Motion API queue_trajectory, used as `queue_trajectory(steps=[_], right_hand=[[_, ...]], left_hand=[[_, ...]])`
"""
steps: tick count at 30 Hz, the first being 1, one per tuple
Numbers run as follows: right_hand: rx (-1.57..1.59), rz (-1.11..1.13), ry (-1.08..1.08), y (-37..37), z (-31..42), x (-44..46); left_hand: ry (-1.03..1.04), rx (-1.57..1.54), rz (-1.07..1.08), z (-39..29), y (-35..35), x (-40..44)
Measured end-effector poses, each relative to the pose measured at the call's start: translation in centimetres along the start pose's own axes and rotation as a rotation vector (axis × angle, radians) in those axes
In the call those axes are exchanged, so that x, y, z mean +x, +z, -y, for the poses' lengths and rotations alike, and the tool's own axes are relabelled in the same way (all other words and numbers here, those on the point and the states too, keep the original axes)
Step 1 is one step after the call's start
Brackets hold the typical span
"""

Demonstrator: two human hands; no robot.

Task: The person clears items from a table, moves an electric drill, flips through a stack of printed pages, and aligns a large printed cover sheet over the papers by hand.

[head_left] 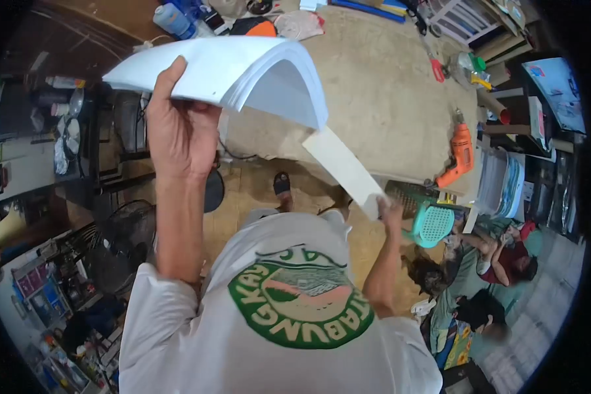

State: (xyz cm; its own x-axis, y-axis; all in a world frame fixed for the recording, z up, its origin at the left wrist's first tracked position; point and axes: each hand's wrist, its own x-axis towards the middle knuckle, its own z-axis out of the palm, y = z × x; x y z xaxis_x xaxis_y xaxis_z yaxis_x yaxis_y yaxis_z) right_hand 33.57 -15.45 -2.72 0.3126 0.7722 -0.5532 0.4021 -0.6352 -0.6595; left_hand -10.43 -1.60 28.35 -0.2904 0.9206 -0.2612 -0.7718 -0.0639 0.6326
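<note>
My left hand [184,131] is raised over the near left part of the table, closed on a stack of white paper sheets [203,65]. The thumb lies on top and the other fingers are underneath, partly hidden. The stack bends into an arch, its free end curling down to the right. Lower on the right, my right hand [391,213] grips one end of a flat, cream-coloured strip [345,167]; its material I cannot make out. The strip's far end is close to the drooping sheets, and whether they touch I cannot tell.
An orange power drill [459,154] lies at the table's [374,85] right edge, with red-handled scissors [436,67] further back. Bottles [172,21] and other items stand along the back. A green stool [433,224] and people [509,259] on the floor are at right.
</note>
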Motion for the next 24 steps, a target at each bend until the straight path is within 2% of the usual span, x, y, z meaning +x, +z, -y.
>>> queue_trajectory(steps=[2,4,5,10,11,12,13,14,16,18,20,21,22,24], right_hand=[[0.06,-0.08,-0.059,-0.5,-0.4,-0.5],[0.434,-0.037,0.066,-3.6,2.4,-3.2],[0.558,-0.01,0.019,-4.7,1.0,-2.2],[0.841,-0.258,-0.074,-4.5,6.9,3.0],[0.85,-0.256,-0.074,-4.2,8.4,4.6],[0.725,-0.226,0.001,-4.1,9.5,5.8],[0.601,-0.199,0.076,-4.2,9.8,6.4],[0.606,-0.203,0.078,-3.6,8.6,7.0],[0.416,-0.023,0.313,-1.9,7.6,8.4],[0.571,0.357,0.132,2.2,9.8,4.9],[0.944,0.844,0.203,4.7,14.1,2.5],[0.945,0.842,0.203,5.8,15.3,2.0],[1.489,0.973,0.144,6.7,16.3,1.8],[2.045,1.062,0.075,6.6,16.7,1.8]], left_hand=[[-0.011,0.006,0.005,0.1,0.5,-0.1],[-0.034,-0.048,0.07,1.0,0.4,0.0],[-0.018,-0.045,0.077,1.7,1.3,-0.1],[0.011,0.158,0.057,4.2,4.4,1.0],[-0.022,0.16,0.089,4.6,4.7,1.4],[-0.061,0.163,0.115,4.9,4.9,1.6],[-0.071,0.129,0.155,5.1,5.3,1.5],[-0.075,0.132,0.161,5.4,5.8,1.0],[-0.059,0.067,0.186,5.8,6.6,-0.3],[-0.063,0.147,0.197,5.5,5.6,-1.2],[-0.248,0.142,0.287,4.9,4.9,-2.6],[-0.242,0.248,0.227,4.7,4.4,-3.5],[-0.233,0.353,0.167,4.6,3.8,-4.4],[-0.329,0.421,0.059,4.3,2.3,-6.6]])
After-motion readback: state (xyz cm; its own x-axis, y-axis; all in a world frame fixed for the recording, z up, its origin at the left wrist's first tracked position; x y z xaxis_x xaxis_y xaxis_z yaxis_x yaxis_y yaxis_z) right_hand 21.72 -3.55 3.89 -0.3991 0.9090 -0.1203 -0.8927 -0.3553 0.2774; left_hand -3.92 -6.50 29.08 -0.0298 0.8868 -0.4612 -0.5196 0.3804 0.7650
